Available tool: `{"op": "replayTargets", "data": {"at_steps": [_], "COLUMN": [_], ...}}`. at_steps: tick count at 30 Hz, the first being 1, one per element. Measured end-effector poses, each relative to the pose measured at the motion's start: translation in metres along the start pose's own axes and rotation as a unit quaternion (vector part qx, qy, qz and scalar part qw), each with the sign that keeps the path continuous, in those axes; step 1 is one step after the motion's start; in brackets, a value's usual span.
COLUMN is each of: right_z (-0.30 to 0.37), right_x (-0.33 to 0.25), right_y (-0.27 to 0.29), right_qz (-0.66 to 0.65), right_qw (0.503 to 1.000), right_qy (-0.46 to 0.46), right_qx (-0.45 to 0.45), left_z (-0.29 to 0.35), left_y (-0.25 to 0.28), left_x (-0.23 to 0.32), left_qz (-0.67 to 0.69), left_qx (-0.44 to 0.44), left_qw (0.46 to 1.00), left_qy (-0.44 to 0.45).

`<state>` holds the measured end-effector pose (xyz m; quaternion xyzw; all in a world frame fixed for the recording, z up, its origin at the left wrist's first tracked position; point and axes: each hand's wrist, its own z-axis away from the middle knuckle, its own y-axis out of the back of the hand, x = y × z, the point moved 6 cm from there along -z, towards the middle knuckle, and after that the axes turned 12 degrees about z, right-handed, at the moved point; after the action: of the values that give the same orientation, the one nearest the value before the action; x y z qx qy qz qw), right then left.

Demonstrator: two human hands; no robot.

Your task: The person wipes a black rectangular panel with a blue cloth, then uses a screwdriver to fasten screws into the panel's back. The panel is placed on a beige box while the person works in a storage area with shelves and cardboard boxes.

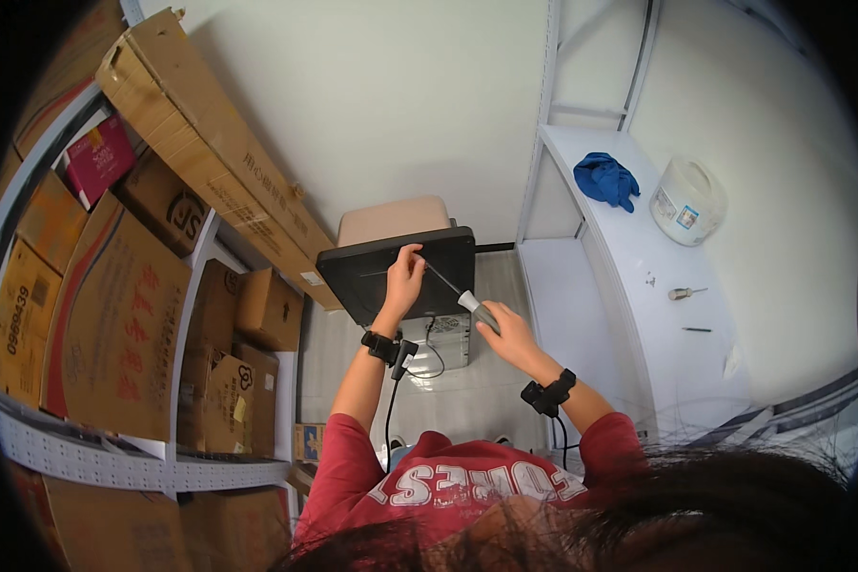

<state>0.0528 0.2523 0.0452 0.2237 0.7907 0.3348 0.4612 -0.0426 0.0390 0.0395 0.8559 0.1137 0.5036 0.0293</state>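
Observation:
My right hand [513,341] is wrapped round the grey and white handle of a screwdriver [469,301]. Its long metal shaft slants up and left toward my left hand [405,281]. The left fingers are pinched together by the screwdriver's tip; whatever they hold there is hidden. Both hands are over a flat black panel [362,281] with rounded corners. Behind the panel rises a beige, box-shaped thing [391,219]. Below it stands a grey metal case [453,341] with a dark cable beside it.
Cardboard boxes [124,315] fill the metal shelving at left, and a long carton [210,143] leans there. The white shelf [629,276] at right bears a blue cloth [607,181], a translucent plastic jug [686,205], another screwdriver [684,294] and a thin dark rod [697,330].

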Motion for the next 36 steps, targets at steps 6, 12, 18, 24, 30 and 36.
{"op": "replayTargets", "data": {"at_steps": [6, 12, 18, 24, 30, 36], "right_z": [0.009, 0.008, -0.006, -0.013, -0.018, -0.027], "right_x": [-0.038, -0.073, -0.091, -0.091, -0.083, -0.077], "right_y": [-0.04, -0.085, -0.1, -0.108, -0.114, -0.117], "right_qz": [-0.028, 0.025, 0.05, 0.062, 0.057, 0.034], "right_qw": [0.992, 0.981, 0.969, 0.969, 0.97, 0.972], "right_qy": [-0.087, -0.127, -0.156, -0.155, -0.156, -0.158], "right_qx": [0.086, 0.145, 0.184, 0.183, 0.177, 0.171], "left_z": [-0.018, -0.045, -0.054, -0.057, -0.058, -0.059], "left_y": [0.057, 0.07, 0.067, 0.069, 0.069, 0.069], "left_x": [0.037, -0.016, -0.026, -0.029, -0.032, -0.03], "left_qz": [-0.307, -0.268, -0.258, -0.257, -0.26, -0.241], "left_qx": [0.028, -0.092, -0.11, -0.124, -0.125, -0.13], "left_qw": [0.919, 0.94, 0.939, 0.938, 0.941, 0.946], "left_qy": [-0.244, -0.189, -0.197, -0.197, -0.18, -0.174]}}
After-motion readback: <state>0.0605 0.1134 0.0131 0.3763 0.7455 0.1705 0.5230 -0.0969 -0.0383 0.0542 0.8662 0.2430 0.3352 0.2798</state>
